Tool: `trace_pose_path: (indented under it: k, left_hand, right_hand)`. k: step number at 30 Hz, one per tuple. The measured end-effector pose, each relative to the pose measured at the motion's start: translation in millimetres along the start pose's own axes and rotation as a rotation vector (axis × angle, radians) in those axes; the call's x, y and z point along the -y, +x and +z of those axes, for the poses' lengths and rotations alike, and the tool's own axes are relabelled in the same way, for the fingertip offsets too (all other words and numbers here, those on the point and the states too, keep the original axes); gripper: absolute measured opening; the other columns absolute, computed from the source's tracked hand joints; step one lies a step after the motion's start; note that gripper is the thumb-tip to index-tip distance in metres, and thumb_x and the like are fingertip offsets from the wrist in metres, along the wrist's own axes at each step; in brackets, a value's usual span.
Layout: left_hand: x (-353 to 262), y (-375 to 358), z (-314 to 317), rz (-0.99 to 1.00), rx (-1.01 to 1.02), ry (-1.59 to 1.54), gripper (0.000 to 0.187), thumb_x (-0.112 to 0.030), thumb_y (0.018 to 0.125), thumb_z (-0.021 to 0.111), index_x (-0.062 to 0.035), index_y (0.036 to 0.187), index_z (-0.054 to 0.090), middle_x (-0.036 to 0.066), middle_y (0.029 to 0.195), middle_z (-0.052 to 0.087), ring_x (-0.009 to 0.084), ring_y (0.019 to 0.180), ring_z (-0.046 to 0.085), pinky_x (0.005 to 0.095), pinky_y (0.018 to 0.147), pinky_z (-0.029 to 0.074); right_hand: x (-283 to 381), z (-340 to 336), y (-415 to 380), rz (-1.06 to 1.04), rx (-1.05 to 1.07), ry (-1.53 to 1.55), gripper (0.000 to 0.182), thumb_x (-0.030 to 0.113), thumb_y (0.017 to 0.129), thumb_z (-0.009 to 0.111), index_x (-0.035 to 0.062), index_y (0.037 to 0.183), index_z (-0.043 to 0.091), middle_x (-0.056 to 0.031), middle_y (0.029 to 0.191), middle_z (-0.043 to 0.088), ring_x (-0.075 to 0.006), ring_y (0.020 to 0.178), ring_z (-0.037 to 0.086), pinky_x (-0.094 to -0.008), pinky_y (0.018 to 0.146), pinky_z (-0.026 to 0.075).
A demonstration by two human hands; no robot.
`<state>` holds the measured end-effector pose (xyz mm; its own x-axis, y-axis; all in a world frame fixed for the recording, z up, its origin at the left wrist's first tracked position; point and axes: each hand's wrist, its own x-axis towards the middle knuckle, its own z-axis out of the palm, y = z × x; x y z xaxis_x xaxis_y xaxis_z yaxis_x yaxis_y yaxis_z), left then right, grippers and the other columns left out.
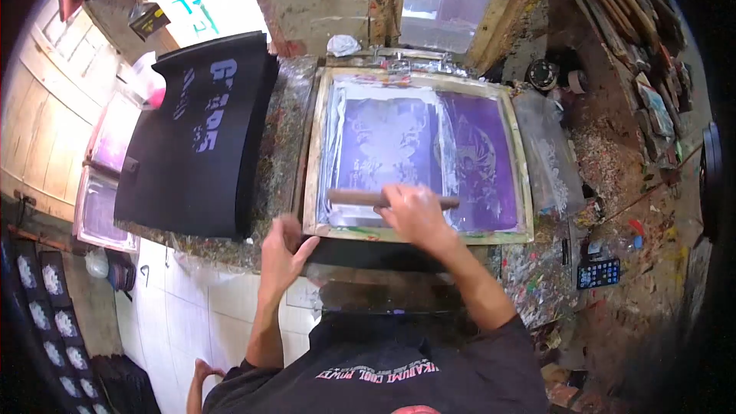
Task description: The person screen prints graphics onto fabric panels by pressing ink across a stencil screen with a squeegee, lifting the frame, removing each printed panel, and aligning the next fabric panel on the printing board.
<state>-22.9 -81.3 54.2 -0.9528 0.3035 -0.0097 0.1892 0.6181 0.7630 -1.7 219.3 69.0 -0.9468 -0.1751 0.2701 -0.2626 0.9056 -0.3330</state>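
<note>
My right hand (418,217) is wrapped round the wooden handle of a squeegee (354,198), which lies crosswise over the lower part of a screen printing frame (524,184). Purple mesh fills the frame, with pale stencil designs on its left and right halves; white ink smears surround the left one. At the frame's lower left corner is my left hand (285,251), thumb and fingers apart, holding nothing I can see. Black material (376,254) sticks out below the frame's near edge.
A stack of black printed sheets (207,123) lies left of the frame on the paint-spotted table (287,107). A phone (599,274) and a tape roll (576,81) are at the right. Hinge clamps (399,64) stand behind the frame. Several printed dark pieces (52,280) lie at lower left.
</note>
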Motion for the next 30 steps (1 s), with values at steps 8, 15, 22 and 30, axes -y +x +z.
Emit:
trace_pose_path:
  k: [8, 15, 22, 30]
  left_hand:
    - [31, 40, 38, 0.147, 0.076, -0.048, 0.128, -0.020, 0.061, 0.097, 0.0060, 0.156, 0.016, 0.030, 0.155, 0.037, 0.0383, 0.138, 0.047, 0.0408, 0.111, 0.042]
    - [45, 36, 46, 0.052, 0.016, -0.248, 0.116, -0.020, 0.061, 0.096, 0.0007, 0.153, 0.030, 0.026, 0.162, 0.026, 0.0358, 0.143, 0.041, 0.0410, 0.115, 0.039]
    - [60, 35, 55, 0.170, -0.024, -0.183, 0.127, -0.016, 0.058, 0.098, 0.0019, 0.157, 0.021, 0.023, 0.163, 0.027, 0.0324, 0.144, 0.039, 0.0401, 0.118, 0.034]
    - [31, 35, 48, 0.035, 0.013, -0.377, 0.125, -0.015, 0.058, 0.098, 0.0028, 0.156, 0.022, 0.022, 0.152, 0.046, 0.0303, 0.135, 0.050, 0.0397, 0.113, 0.039]
  right_hand:
    - [-13, -31, 23, 0.119, 0.238, -0.044, 0.026, 0.033, 0.087, 0.071, 0.0103, 0.089, 0.060, -0.0169, 0.070, 0.067, -0.0410, 0.069, 0.067, -0.0537, 0.060, 0.049]
    - [-34, 40, 8, -0.242, -0.317, -0.429, 0.011, 0.019, 0.097, 0.060, 0.0161, 0.090, 0.068, -0.0015, 0.064, 0.067, -0.0141, 0.059, 0.067, -0.0537, 0.104, 0.040]
    - [-169, 56, 174, -0.189, -0.419, -0.478, 0.006, 0.021, 0.088, 0.062, 0.0154, 0.088, 0.063, -0.0028, 0.072, 0.062, -0.0208, 0.071, 0.068, -0.0462, 0.085, 0.051]
    - [-76, 10, 95, -0.083, 0.091, -0.106, 0.020, 0.020, 0.084, 0.067, 0.0042, 0.095, 0.061, -0.0174, 0.075, 0.069, -0.0358, 0.068, 0.071, -0.0503, 0.059, 0.055]
